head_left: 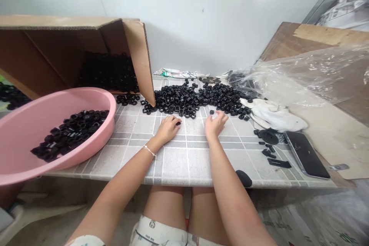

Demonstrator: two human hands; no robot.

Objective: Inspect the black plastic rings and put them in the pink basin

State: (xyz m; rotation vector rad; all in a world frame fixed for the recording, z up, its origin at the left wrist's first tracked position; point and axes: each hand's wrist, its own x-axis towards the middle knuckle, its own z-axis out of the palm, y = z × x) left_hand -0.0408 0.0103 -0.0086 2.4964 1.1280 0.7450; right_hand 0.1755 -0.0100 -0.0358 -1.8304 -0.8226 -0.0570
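My left hand [169, 128] rests over the tablecloth with fingers curled together, and a small black plastic part [178, 123] shows at the fingertips. Just in front of it spreads a heap of black plastic rings [178, 100]. My right hand [215, 125] is at the near edge of a second heap, made of small black plastic parts [221, 98]. Its thumb and fingers are apart. One loose black piece [212, 112] appears right by the thumb; I cannot tell whether they touch.
A pink basin [111, 123] holding black rings stands at the left. Behind it a cardboard box [138, 54] lies on its side with black parts inside. At the right are a white cloth [273, 117], a phone [307, 155], loose black scraps [279, 163] and clear plastic film [311, 73].
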